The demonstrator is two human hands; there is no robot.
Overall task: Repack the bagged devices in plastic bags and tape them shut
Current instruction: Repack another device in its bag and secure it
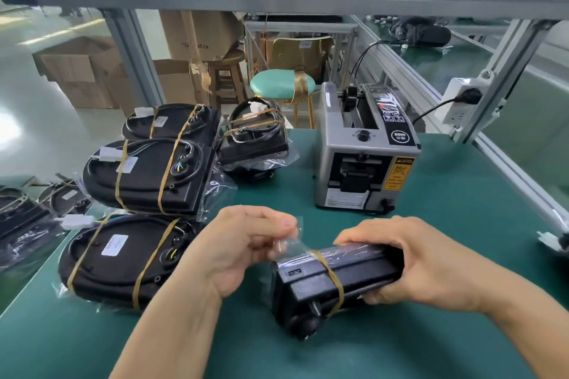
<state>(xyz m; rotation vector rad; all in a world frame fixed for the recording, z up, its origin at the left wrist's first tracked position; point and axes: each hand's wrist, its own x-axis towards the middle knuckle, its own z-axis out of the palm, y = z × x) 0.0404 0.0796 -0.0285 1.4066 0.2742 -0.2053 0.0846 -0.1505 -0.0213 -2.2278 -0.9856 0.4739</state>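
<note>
A black device point(326, 283) bound with a tan rubber band lies on its edge on the green mat, inside a clear plastic bag point(291, 248). My right hand point(412, 258) grips the device's far end from above. My left hand point(243, 243) pinches the bag's loose open end at the device's near end. Three more bagged black devices point(144, 175) with rubber bands and white connectors are piled at the left of the table, and another bagged device point(255, 138) sits behind them.
A grey electric tape dispenser point(363, 157) stands behind my hands, plugged into a white socket point(458, 104) on the aluminium frame. The green table point(446, 200) ends at the left; more devices point(24, 215) lie beyond it. Cardboard boxes point(80, 71) and stools point(281, 84) stand behind.
</note>
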